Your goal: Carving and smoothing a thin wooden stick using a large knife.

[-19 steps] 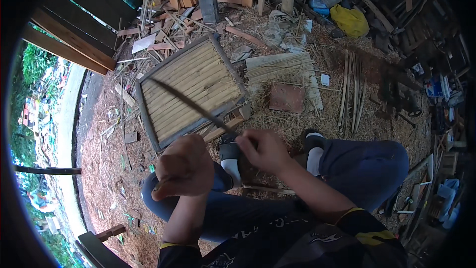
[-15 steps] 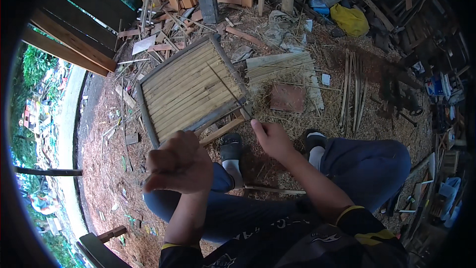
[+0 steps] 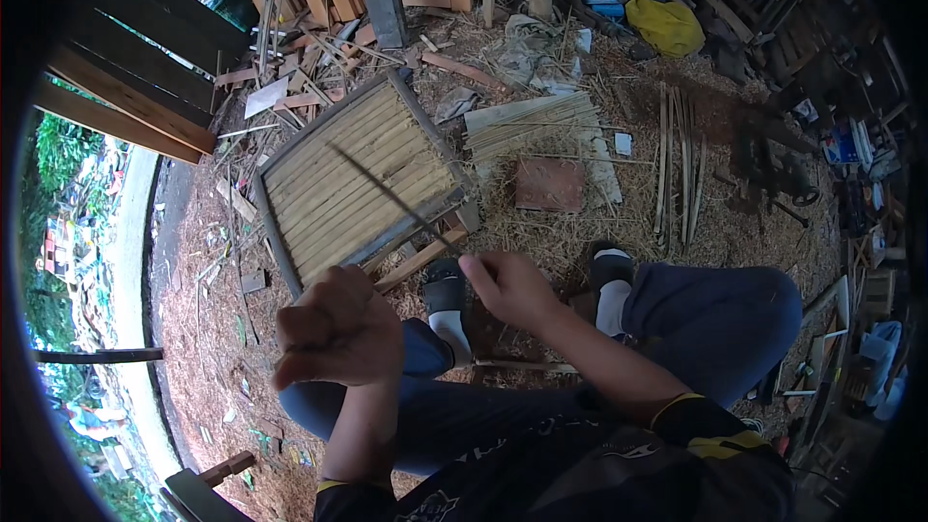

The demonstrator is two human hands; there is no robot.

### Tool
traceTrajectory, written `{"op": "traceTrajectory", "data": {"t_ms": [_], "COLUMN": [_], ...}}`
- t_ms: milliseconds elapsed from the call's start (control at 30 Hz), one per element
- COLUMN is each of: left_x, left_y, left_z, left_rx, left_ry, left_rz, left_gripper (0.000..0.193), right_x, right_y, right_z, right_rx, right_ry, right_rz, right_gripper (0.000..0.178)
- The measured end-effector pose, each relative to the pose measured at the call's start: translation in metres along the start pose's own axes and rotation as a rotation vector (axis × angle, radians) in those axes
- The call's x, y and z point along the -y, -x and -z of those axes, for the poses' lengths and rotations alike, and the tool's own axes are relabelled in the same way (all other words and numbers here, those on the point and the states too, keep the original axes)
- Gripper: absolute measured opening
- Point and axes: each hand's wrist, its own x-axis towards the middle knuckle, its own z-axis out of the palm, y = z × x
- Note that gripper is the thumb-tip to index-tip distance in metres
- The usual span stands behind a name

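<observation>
My right hand [image 3: 517,288] pinches the near end of a thin dark stick [image 3: 391,195] between thumb and fingers. The stick slants up and to the left, over a framed panel of pale slats [image 3: 338,184]. My left hand [image 3: 338,329] is curled into a fist near my left knee, in front of the panel's near corner. Whatever its fingers may hold is hidden. The panel has a grey wooden frame and leans tilted, with wooden pieces [image 3: 418,261] under its near edge.
Beyond my feet lie a reddish square block [image 3: 549,184], a pale sheet [image 3: 604,150] with thin strips on it, and a row of long strips [image 3: 681,169]. Wood scraps and a yellow cloth [image 3: 665,25] lie farther back. Planks [image 3: 145,87] stand at the left, clutter at the right.
My right hand has drawn slightly left and nearer to me, and the stick has swung left across the panel. My left hand stays closed with little movement. The whole view has shifted a little.
</observation>
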Motion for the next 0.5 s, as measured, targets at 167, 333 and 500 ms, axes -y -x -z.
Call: {"op": "traceTrajectory", "data": {"t_ms": [167,333,500], "left_x": [0.001,0.0,0.001], "left_y": [-0.007,-0.005,-0.008], "left_z": [0.001,-0.003,0.007], "left_rx": [-0.046,0.035,-0.023], "left_ry": [-0.015,-0.075,-0.003], "left_rz": [0.018,-0.018,0.026], "left_gripper": [0.065,0.066,0.067], "right_x": [-0.067,-0.024,-0.066], "right_y": [-0.023,-0.008,-0.022], "right_z": [0.012,0.004,0.013], "right_rx": [0.031,0.041,0.007], "right_ry": [0.158,0.033,0.146], "right_rz": [-0.35,-0.121,-0.292], "right_gripper": [0.062,0.078,0.072]}}
